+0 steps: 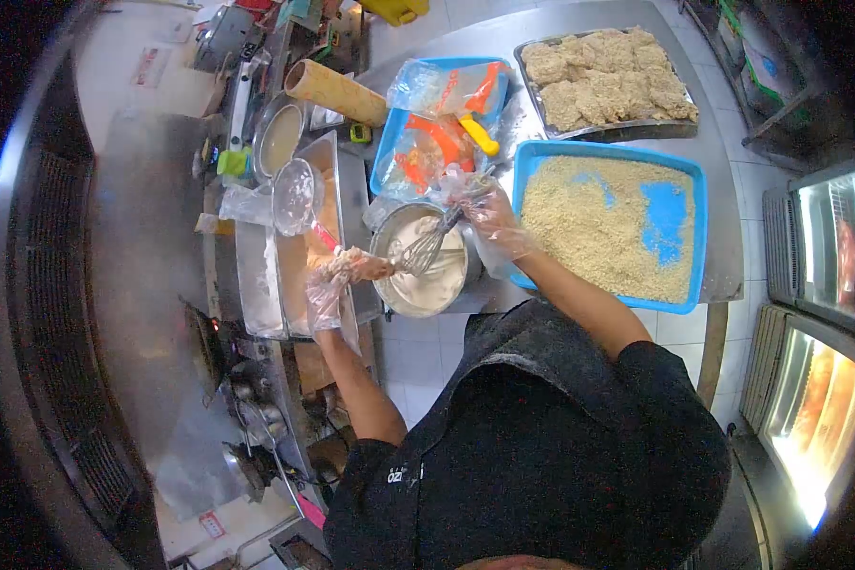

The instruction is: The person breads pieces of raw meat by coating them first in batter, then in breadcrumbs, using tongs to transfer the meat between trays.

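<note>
Head view: whisk (422, 253) in the bowl (387, 233)

From far away, I saw the right hand (489, 214) wrapped around the whisk. It sat in white batter (437, 287) near the middle of the frame. The left hand (326, 292) pinched a lumpy piece of food (365, 265) at the bowl's left edge. A blue tray (700, 218) of crumbs (579, 237) lay at the right.

A crumpled plastic glove partly hides the fingers of the right hand (484, 204), and this hand covers a part of the whisk (422, 251). At the left hand (325, 293), lumpy coating makes it impossible to tell fingers from any held piece. The small letters on the black clothing (570, 446) are not clearly readable. The top edge cuts a yellow object (394, 9); a grey surface (147, 228) at left looks blurred.
</note>
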Motion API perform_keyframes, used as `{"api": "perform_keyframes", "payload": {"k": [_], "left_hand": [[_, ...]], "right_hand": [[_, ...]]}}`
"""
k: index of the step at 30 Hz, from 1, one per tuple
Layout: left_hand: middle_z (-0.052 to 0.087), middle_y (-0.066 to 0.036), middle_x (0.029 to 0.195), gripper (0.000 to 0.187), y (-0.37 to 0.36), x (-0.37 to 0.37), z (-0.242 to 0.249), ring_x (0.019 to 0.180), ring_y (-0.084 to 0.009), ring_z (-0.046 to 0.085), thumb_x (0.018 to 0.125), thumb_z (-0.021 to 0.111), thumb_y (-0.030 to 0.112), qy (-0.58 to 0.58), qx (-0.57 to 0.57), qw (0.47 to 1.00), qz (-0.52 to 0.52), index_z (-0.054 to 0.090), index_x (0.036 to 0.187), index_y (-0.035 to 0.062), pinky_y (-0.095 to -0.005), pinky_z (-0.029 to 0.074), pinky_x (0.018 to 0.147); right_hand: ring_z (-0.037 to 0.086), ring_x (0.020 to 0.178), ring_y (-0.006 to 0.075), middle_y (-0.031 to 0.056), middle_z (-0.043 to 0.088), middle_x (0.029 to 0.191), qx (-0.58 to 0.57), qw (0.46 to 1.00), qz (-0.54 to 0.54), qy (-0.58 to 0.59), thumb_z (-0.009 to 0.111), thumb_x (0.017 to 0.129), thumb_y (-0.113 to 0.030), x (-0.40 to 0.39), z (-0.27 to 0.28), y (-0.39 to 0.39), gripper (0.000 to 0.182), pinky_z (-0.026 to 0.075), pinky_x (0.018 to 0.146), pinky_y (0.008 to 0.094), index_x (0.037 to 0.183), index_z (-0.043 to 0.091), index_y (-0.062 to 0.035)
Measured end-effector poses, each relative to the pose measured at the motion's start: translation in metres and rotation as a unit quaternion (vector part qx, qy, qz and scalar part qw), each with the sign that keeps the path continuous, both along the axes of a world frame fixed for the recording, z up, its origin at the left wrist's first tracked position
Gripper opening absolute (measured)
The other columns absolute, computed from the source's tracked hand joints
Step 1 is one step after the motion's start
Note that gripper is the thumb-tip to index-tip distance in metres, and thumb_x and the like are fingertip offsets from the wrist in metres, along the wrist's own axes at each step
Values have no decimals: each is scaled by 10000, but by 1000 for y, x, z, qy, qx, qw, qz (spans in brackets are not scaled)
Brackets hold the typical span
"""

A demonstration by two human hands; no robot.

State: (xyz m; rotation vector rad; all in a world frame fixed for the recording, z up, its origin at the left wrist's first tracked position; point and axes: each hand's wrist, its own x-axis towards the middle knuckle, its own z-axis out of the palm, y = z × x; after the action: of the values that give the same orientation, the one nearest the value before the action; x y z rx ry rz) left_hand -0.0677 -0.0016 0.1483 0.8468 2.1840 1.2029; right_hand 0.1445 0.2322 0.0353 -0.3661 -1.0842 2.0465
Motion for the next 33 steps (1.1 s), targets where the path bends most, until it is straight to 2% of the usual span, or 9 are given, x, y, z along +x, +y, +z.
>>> {"api": "perform_keyframes", "payload": {"k": [6, 11, 12, 13, 14, 17, 20, 27, 33], "left_hand": [[635, -63, 889, 162, -8, -9, -21, 801, -139, 586, 738, 628, -2, -52, 64, 996, 24, 612, 898, -24, -257, 468, 714], [630, -60, 845, 126, -13, -5, -33, 768, -138, 582, 748, 624, 8, -25, 47, 996, 72, 604, 866, -31, -254, 470, 699], [632, -64, 849, 133, -20, -14, -38, 766, -138, 582, 750, 626, 13, -6, 39, 997, 59, 604, 872, -35, -255, 471, 699], [634, -68, 854, 141, -22, -15, -45, 765, -138, 583, 752, 627, 18, 15, 32, 998, 47, 603, 879, -38, -256, 472, 700], [634, -73, 867, 153, -16, -3, -38, 766, -140, 583, 754, 629, 25, -8, 45, 998, 49, 603, 890, -38, -257, 472, 701], [630, -95, 941, 191, -5, 20, -20, 784, -140, 581, 769, 612, 30, -47, 73, 995, 44, 599, 948, -37, -255, 468, 703], [624, -93, 955, 199, 9, 35, -7, 792, -136, 579, 780, 591, 19, -65, 52, 995, 52, 591, 972, -36, -244, 464, 701], [621, -83, 913, 225, 5, 17, -23, 795, -144, 585, 793, 578, 16, -70, 77, 993, 46, 559, 1008, -48, -235, 471, 702], [624, -93, 892, 210, 2, 17, -13, 775, -157, 593, 785, 596, 15, -7, -13, 999, 35, 572, 984, -47, -260, 486, 696]], "right_hand": [[505, 984, 230, 122, 542, 1023, 237, 943, -169, -160, 636, 799, -209, 24, 10, 28, 352, 392, 854, 342, 1052, 497, -8], [455, 1075, 241, 147, 478, 1150, 375, 706, -373, -471, 546, 849, -134, 174, -44, 113, 346, 397, 898, 323, 1155, 448, -6], [450, 1096, 237, 158, 451, 1212, 366, 743, -340, -445, 486, 877, -129, 239, -111, 137, 338, 429, 891, 340, 1178, 428, 14], [444, 1109, 239, 158, 437, 1236, 88, 936, -326, -102, 467, 884, -138, 302, -150, 146, 356, 433, 899, 352, 1195, 411, 24], [438, 1123, 241, 159, 423, 1261, -213, 910, -236, 265, 448, 890, -148, 340, -163, 148, 374, 437, 906, 363, 1212, 393, 35], [467, 1087, 263, 161, 407, 1270, -291, 880, -360, 108, 452, 886, -187, 374, -112, 110, 426, 440, 895, 365, 1236, 363, 37], [493, 1029, 254, 144, 459, 1185, 181, 783, -356, -477, 450, 883, -223, 385, -167, 97, 378, 446, 855, 359, 1175, 417, 16], [553, 894, 232, 104, 579, 985, 388, 649, -247, -606, 443, 876, -306, 394, -205, 133, 329, 459, 763, 345, 1031, 543, -33], [556, 813, 203, 126, 574, 934, 298, 730, -210, -578, 453, 871, -198, 394, -237, 151, 255, 474, 678, 326, 1022, 517, -3]]}}
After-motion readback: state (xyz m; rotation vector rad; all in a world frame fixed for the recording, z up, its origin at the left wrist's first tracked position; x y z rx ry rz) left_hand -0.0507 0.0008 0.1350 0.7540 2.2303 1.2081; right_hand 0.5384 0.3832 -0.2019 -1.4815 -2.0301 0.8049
